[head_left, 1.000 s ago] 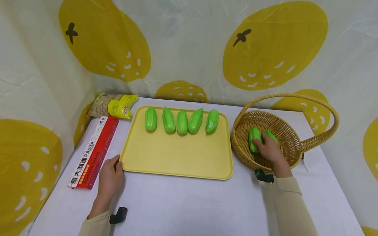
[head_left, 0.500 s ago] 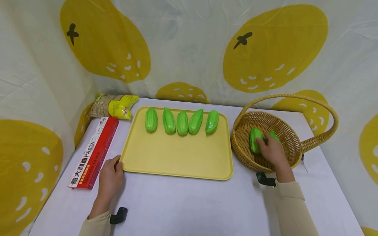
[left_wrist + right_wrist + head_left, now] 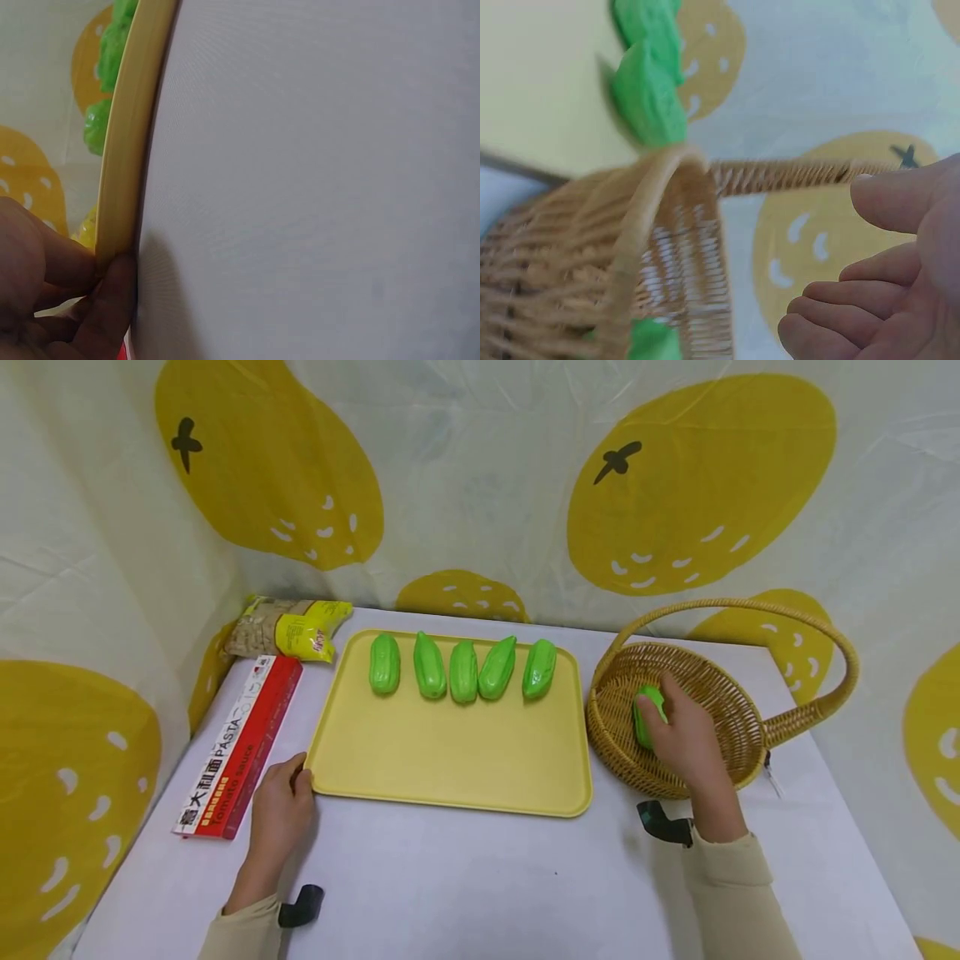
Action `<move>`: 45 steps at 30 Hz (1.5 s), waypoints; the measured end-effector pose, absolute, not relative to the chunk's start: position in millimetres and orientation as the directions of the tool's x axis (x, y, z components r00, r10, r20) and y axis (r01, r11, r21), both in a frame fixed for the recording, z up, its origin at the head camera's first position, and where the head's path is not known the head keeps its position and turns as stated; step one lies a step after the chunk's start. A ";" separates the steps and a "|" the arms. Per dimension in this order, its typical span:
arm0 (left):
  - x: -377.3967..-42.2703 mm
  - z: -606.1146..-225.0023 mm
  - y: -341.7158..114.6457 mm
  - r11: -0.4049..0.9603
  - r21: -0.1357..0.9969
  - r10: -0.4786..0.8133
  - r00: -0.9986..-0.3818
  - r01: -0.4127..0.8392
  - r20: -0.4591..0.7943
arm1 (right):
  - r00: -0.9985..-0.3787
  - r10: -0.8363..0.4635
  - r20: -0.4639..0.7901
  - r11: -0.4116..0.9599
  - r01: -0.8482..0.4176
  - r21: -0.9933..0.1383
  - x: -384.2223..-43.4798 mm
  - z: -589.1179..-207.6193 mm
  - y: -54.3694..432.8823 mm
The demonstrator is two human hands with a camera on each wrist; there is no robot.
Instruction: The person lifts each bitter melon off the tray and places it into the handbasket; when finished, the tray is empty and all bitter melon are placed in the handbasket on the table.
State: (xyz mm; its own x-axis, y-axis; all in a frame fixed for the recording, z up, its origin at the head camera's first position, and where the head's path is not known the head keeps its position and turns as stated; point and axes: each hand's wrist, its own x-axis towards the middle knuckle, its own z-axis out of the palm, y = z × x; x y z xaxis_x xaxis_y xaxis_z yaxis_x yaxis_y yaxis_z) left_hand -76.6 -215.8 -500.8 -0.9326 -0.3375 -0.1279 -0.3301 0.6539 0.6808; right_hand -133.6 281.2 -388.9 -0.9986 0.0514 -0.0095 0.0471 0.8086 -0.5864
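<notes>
1. Inside the wicker basket (image 3: 723,693), at the right end of the table, lies a green vegetable (image 3: 643,734), partly covered by the right hand (image 3: 686,743).
2. The right wrist view shows what the head view hides: this hand's palm side, fingers loosely extended side by side, thumb standing apart from them.
3. Just left of the basket, five similar green vegetables (image 3: 463,672) line the far side of a yellow tray (image 3: 450,752).
4. The left hand (image 3: 281,810) pinches the tray's near left corner; the left wrist view reveals digits meeting at its rim.
5. Left of the tray lie a red-and-white pasta box (image 3: 240,747) and a yellow bag (image 3: 288,628).
6. A white cloth (image 3: 480,877) covers the table; behind hangs a pale curtain (image 3: 480,477) printed with large yellow fruit.
</notes>
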 end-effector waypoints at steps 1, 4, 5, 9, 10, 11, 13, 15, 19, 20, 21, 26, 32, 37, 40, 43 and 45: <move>-76.8 -500.9 -216.1 0.655 0.680 -0.339 -0.933 -0.329 -0.125 | -0.999 0.046 0.006 0.808 0.033 -0.588 -132.4 -386.6 278.1; -77.6 -501.7 -217.3 0.657 0.681 -0.338 -0.934 -0.323 -0.117 | -0.997 0.037 0.069 0.801 -0.012 -0.598 -128.8 -380.6 269.5; -77.7 -502.0 -217.8 0.658 0.680 -0.337 -0.934 -0.322 -0.116 | -0.995 0.036 0.092 0.800 -0.026 -0.600 -127.7 -378.6 266.5; -77.7 -502.8 -219.1 0.659 0.678 -0.339 -0.933 -0.326 -0.119 | -0.982 0.028 0.187 0.789 -0.093 -0.607 -124.1 -371.3 253.1; -77.5 -502.9 -219.3 0.660 0.677 -0.340 -0.933 -0.326 -0.118 | -0.978 0.022 0.208 0.786 -0.111 -0.608 -123.8 -370.1 249.5; -77.4 -502.9 -219.6 0.659 0.677 -0.342 -0.932 -0.327 -0.117 | -0.973 0.017 0.229 0.784 -0.129 -0.607 -124.0 -369.3 246.1; -77.1 -502.7 -219.8 0.657 0.679 -0.342 -0.932 -0.327 -0.118 | -0.963 -0.003 0.269 0.776 -0.172 -0.606 -124.8 -369.3 239.8; -76.8 -502.3 -219.7 0.655 0.682 -0.341 -0.933 -0.326 -0.117 | -0.958 -0.017 0.288 0.755 -0.201 -0.624 -125.7 -370.0 233.9; -76.4 -501.6 -219.2 0.650 0.685 -0.342 -0.932 -0.328 -0.121 | -0.958 -0.047 0.282 0.726 -0.227 -0.649 -126.7 -370.9 222.5; -76.4 -501.7 -219.3 0.651 0.686 -0.343 -0.932 -0.326 -0.119 | -0.960 -0.054 0.273 0.719 -0.227 -0.657 -127.2 -371.5 219.8; -76.3 -502.0 -219.5 0.652 0.686 -0.343 -0.932 -0.324 -0.115 | -0.960 -0.063 0.272 0.721 -0.232 -0.653 -128.1 -372.2 217.2; -76.3 -506.6 -221.8 0.667 0.699 -0.329 -0.944 -0.259 -0.035 | -0.967 -0.089 0.240 0.710 -0.231 -0.666 -135.1 -378.9 206.5; -75.3 -509.0 -222.5 0.660 0.704 -0.321 -0.946 -0.262 -0.051 | -0.978 -0.098 0.184 0.707 -0.198 -0.679 -144.1 -383.5 197.9; -75.1 -507.0 -220.8 0.650 0.707 -0.327 -0.942 -0.278 -0.070 | -0.986 -0.119 0.114 0.715 -0.165 -0.679 -153.2 -389.8 194.2; -75.2 -506.5 -219.1 0.649 0.705 -0.331 -0.940 -0.286 -0.076 | -0.989 -0.125 0.081 0.704 -0.146 -0.695 -158.5 -394.6 192.6; -75.5 -506.8 -218.3 0.652 0.702 -0.332 -0.940 -0.288 -0.077 | -0.990 -0.123 0.070 0.705 -0.137 -0.696 -163.1 -400.1 190.5; -75.8 -506.5 -218.6 0.654 0.700 -0.332 -0.940 -0.286 -0.074 | -0.991 -0.123 0.061 0.709 -0.131 -0.693 -166.6 -403.9 188.5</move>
State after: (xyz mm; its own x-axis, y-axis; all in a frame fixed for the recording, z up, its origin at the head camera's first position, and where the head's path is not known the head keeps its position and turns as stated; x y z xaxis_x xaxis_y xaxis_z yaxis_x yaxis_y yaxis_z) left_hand -75.8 -218.6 -506.5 -0.9404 -0.3319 -0.0743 -0.2861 0.6542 0.7001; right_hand -166.6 188.5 -403.9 -0.9905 -0.1229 0.0609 -0.1306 0.7088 -0.6932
